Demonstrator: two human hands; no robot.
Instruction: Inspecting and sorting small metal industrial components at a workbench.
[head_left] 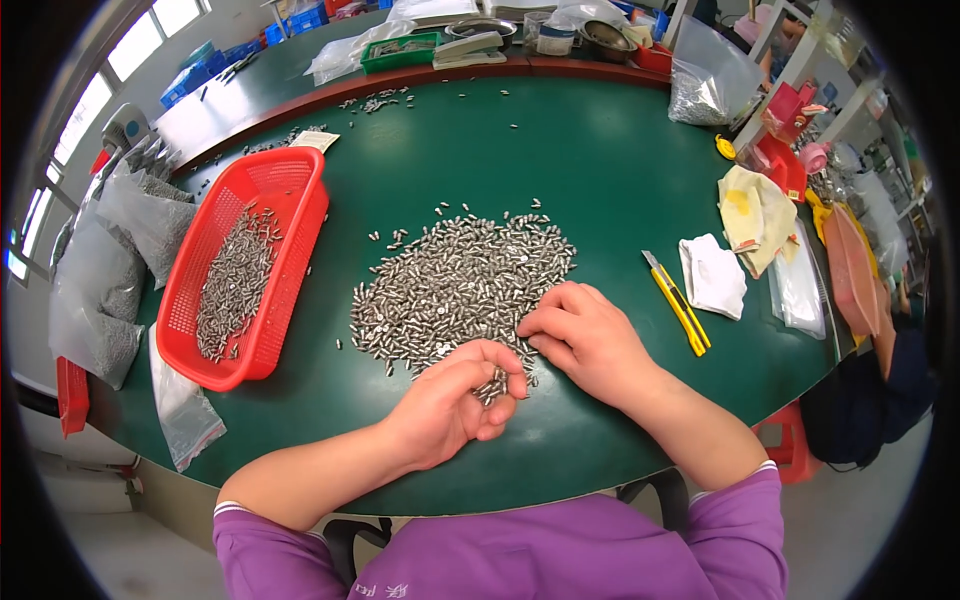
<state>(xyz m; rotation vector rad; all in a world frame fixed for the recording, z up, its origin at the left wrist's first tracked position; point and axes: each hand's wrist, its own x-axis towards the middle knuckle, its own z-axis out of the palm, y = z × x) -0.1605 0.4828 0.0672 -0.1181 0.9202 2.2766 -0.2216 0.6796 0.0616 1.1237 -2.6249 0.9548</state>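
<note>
A wide heap of small silvery metal parts (450,285) lies on the green tabletop (590,150) before me. My left hand (450,405) is at the heap's near edge, its fingers curled round several of the same metal parts (492,386). Just to the right, my right hand (585,335) rests against the heap's right edge with thumb and forefinger close together. Whether a part sits between those fingertips is too small to make out. On the left stands a red perforated plastic basket (312,225) with more metal parts inside.
Clear bags of metal parts (100,280) stand at the left edge beyond the basket. To the right lie a yellow utility knife (680,308), a white cloth (713,276) and a yellowish cloth (757,215). A green tray (402,55) stands at the back.
</note>
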